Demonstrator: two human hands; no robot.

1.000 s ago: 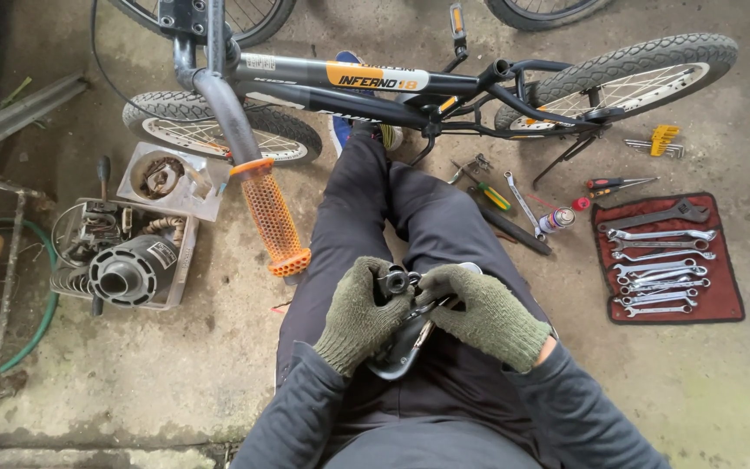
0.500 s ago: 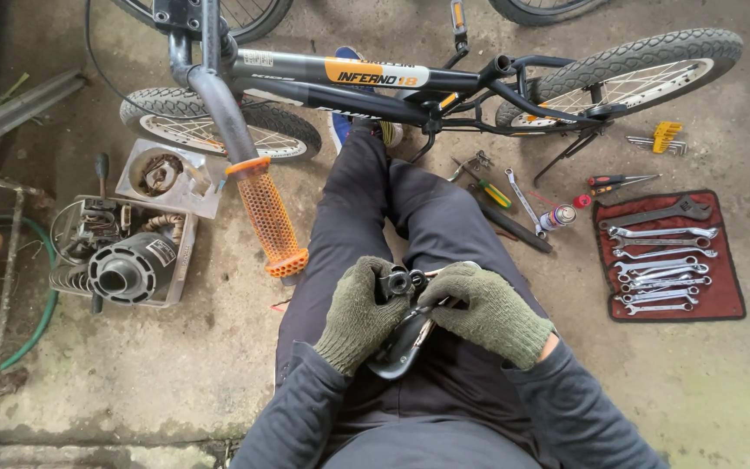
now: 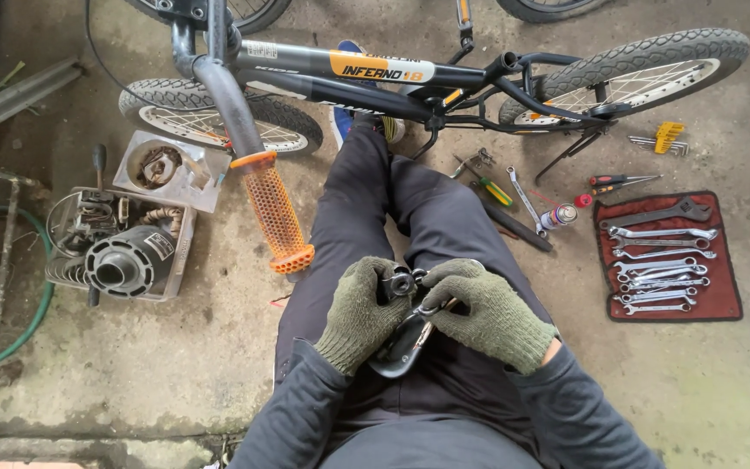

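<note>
I sit on the concrete floor with my legs stretched toward a small black bicycle (image 3: 392, 82) lying on its side. Both hands wear green knit gloves. My left hand (image 3: 359, 311) grips a black bicycle saddle (image 3: 399, 347) by its clamp (image 3: 401, 283), held over my lap. My right hand (image 3: 490, 311) closes on a small metal tool (image 3: 434, 306) at the clamp. The saddle's underside faces up; most of it is hidden by my hands.
An orange handlebar grip (image 3: 276, 213) points toward my left thigh. A red cloth with several wrenches (image 3: 666, 256) lies to the right, with screwdrivers (image 3: 622, 181), a small spray can (image 3: 559, 215) and hex keys (image 3: 663, 139). Engine parts in trays (image 3: 123, 247) sit at left.
My hands and the saddle stay in my lap; the fingers shift only slightly at the clamp. The view has dipped a little.
</note>
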